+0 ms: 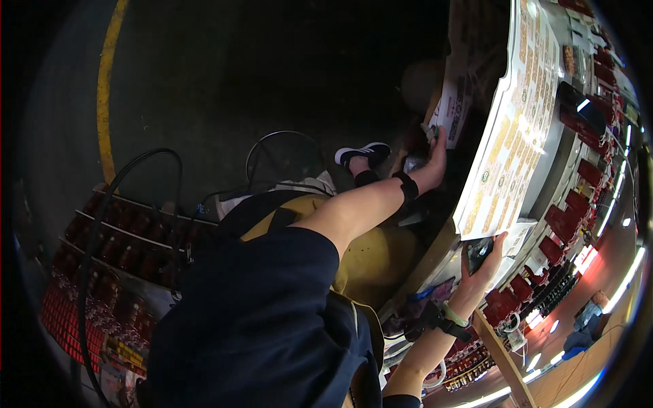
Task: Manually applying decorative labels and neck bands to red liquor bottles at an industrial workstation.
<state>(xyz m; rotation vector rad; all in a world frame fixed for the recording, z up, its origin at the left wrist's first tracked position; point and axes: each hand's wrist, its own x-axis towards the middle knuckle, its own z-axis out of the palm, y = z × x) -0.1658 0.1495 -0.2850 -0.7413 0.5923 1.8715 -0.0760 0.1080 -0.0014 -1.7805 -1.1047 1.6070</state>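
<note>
Red plastic bins [563,223] lined the table [435,262]; right fingers [501,242] gripped a glossy black object [480,249]; left fingers [442,134], I couldn't tell.

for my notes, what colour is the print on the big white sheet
Mostly golden tan, on the big white sheet; best in head view.

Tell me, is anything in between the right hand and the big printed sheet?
Yes: a dark shiny object, framed by the thumb and fingers of the right hand, sits right by the near edge of the printed sheet. Whether the fingers touch the sheet is unclear.
</note>
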